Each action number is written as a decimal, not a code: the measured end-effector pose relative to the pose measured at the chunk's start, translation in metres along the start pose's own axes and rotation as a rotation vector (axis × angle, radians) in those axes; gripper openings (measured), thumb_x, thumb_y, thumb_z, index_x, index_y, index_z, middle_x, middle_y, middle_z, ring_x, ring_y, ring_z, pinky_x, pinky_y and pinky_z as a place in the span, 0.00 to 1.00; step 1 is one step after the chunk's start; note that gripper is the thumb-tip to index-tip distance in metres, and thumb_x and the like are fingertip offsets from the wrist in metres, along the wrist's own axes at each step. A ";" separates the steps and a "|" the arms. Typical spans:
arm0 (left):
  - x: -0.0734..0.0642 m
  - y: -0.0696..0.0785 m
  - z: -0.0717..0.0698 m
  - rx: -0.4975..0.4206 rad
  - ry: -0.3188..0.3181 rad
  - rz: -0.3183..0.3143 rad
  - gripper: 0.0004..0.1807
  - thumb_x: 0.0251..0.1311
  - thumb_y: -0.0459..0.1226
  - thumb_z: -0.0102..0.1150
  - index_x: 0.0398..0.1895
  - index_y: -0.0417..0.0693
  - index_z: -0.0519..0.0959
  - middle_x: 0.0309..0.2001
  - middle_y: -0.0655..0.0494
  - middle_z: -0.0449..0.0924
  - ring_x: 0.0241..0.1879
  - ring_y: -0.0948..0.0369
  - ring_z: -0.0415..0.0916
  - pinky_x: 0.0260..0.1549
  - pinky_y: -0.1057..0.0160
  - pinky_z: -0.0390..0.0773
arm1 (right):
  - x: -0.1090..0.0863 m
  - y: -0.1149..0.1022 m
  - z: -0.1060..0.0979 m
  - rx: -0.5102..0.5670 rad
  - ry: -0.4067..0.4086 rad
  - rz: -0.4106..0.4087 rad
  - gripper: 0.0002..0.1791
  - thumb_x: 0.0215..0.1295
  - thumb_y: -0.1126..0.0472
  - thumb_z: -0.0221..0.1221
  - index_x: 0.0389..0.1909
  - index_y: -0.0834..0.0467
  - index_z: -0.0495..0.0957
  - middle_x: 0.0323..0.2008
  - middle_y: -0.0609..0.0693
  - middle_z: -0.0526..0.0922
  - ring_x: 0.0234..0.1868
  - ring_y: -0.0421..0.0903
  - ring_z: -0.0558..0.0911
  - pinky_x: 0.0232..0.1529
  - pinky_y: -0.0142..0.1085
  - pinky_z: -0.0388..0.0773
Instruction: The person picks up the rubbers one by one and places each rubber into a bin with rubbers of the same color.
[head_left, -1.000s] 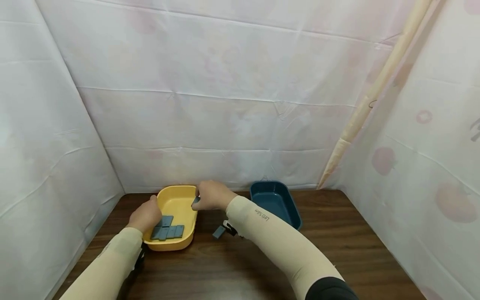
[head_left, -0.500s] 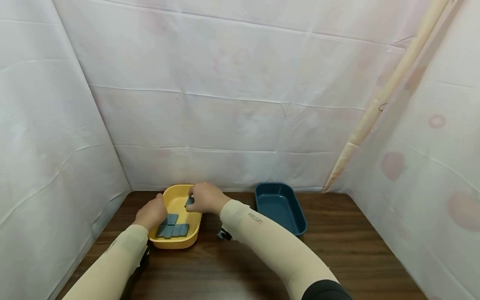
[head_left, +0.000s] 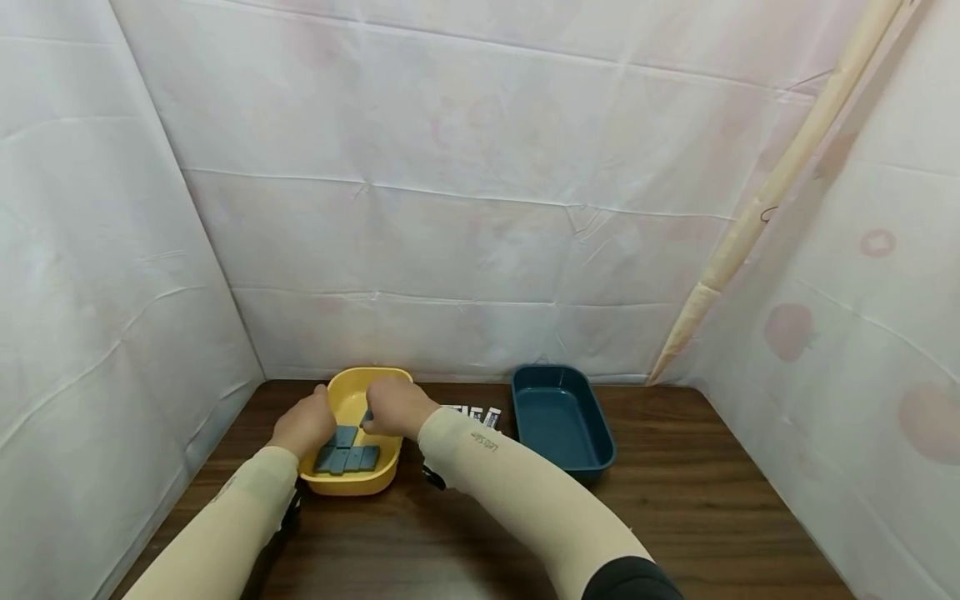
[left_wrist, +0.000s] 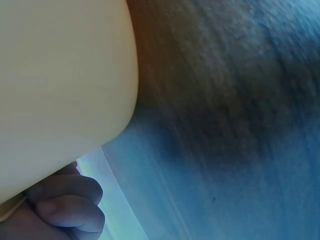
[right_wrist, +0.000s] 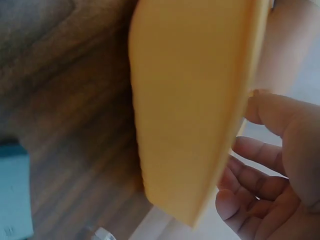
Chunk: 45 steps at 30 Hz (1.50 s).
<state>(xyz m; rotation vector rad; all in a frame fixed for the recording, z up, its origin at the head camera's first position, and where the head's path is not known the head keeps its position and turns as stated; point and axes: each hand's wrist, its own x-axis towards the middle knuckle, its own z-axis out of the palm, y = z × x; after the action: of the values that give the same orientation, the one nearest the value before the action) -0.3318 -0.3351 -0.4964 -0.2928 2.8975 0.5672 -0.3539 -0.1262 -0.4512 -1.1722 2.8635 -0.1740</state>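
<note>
A yellow tray (head_left: 352, 487) sits at the back left of the table. My left hand (head_left: 303, 425) grips its left rim; the left wrist view shows curled fingers (left_wrist: 75, 210) at the edge. Over the tray, my right hand (head_left: 400, 407) pinches a small blue-grey rectangular tile (head_left: 367, 417), mostly covered by the fingers. Several similar tiles (head_left: 345, 459) lie flat side by side in the tray's near part. In the right wrist view the right hand (right_wrist: 270, 170) is beyond the tray's outer wall (right_wrist: 187, 110), and the held tile is hidden there.
A dark blue tray (head_left: 558, 417) stands to the right. Several small white printed pieces (head_left: 492, 417) lie between the trays, partly behind the right forearm. One blue-green tile (right_wrist: 15, 192) rests on the wooden table (head_left: 712, 500) beside the yellow tray. White sheeting (head_left: 450, 250) closes in the back and sides.
My right hand has carried the tile leftward over the yellow tray's rim and nearer the tiles inside. The right forearm now covers the loose tile on the table. My left hand keeps its grip.
</note>
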 end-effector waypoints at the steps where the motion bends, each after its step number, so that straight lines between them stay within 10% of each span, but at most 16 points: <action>1: -0.001 0.001 0.000 0.003 0.004 0.000 0.35 0.84 0.33 0.44 0.85 0.21 0.52 0.63 0.27 0.83 0.48 0.47 0.84 0.50 0.38 0.87 | 0.000 -0.002 0.003 -0.021 -0.005 -0.002 0.26 0.77 0.45 0.72 0.22 0.47 0.71 0.19 0.40 0.63 0.18 0.37 0.63 0.24 0.30 0.65; 12: -0.003 0.003 0.002 -0.007 0.023 0.019 0.30 0.84 0.33 0.44 0.80 0.21 0.57 0.56 0.30 0.84 0.45 0.47 0.82 0.46 0.40 0.86 | -0.001 -0.016 0.022 -0.116 -0.012 0.003 0.13 0.75 0.45 0.75 0.39 0.47 0.85 0.30 0.38 0.85 0.30 0.36 0.80 0.38 0.31 0.81; 45: -0.006 0.005 -0.001 0.009 0.004 0.002 0.30 0.87 0.33 0.41 0.81 0.20 0.55 0.53 0.31 0.84 0.44 0.46 0.82 0.47 0.41 0.86 | -0.001 -0.022 0.030 -0.055 -0.060 0.030 0.17 0.86 0.59 0.60 0.29 0.46 0.80 0.25 0.41 0.80 0.27 0.40 0.78 0.33 0.32 0.77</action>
<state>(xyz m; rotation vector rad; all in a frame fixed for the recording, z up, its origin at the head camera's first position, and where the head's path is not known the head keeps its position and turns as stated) -0.3270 -0.3298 -0.4929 -0.2896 2.9040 0.5540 -0.3361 -0.1437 -0.4781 -1.1224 2.8491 -0.0577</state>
